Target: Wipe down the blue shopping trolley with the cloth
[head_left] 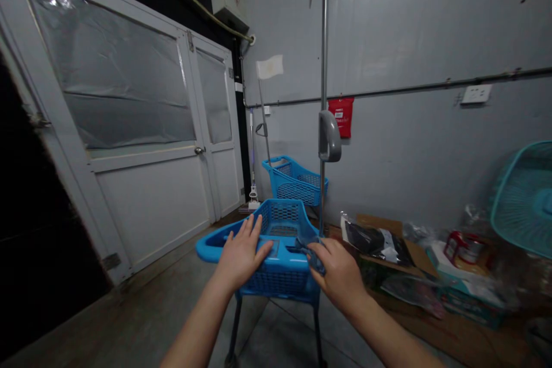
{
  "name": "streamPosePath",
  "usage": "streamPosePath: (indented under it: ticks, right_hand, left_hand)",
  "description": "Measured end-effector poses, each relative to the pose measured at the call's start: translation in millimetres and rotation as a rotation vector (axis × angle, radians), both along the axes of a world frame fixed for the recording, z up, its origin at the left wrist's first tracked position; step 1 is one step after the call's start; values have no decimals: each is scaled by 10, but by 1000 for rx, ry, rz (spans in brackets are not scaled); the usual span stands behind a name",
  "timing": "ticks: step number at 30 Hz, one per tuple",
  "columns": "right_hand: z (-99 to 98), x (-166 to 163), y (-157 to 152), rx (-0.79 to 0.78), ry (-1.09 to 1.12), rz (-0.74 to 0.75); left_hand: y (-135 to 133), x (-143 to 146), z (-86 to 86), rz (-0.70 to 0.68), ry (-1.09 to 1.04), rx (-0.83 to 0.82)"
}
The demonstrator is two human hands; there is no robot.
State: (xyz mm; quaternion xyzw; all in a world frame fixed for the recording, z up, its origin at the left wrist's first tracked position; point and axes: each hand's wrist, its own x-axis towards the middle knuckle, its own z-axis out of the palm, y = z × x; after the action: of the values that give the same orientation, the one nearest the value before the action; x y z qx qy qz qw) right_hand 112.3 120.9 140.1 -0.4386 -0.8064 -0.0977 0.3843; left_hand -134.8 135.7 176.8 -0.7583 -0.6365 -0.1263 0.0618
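Observation:
A blue plastic shopping cart (280,282) stands right before me, its basket facing away. My left hand (244,250) lies on the left of its handle panel, fingers stretched out and spread. At the panel's right side my right hand (338,267) grips a crumpled dark blue-grey cloth (315,259), which touches the cart's edge. A grey metal pole (324,57) with a grey loop handle (330,137) rises at the cart's right.
Another blue cart (297,181) with a white flag (270,66) stands by the grey wall. White double doors (150,207) are at left, a mop (252,172) in the corner. Cardboard boxes (418,253) and plastic bags lie at right below a teal fan (526,201).

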Motion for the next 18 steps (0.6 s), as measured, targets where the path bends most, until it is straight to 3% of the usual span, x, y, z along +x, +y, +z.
streamPosePath:
  ticks: [4,9,12,15,18]
  right_hand:
    - [7,-147,-170,30,-36,134]
    - [-184,149,-208,109,-68,422]
    - [-146,416,-175,1,22,344]
    - [228,573,-137,36,41,257]
    - [829,591,-65,327,-100,292]
  left_hand:
    - [1,-150,18,-28,-16,-13]
    - [-23,-257,35,-26,-35,-20]
    - [-29,-244,45,-36,-37,-30]
    - [-38,-203,48,-37,-37,-36]
    - [-68,-168,47,-51,-41,-38]
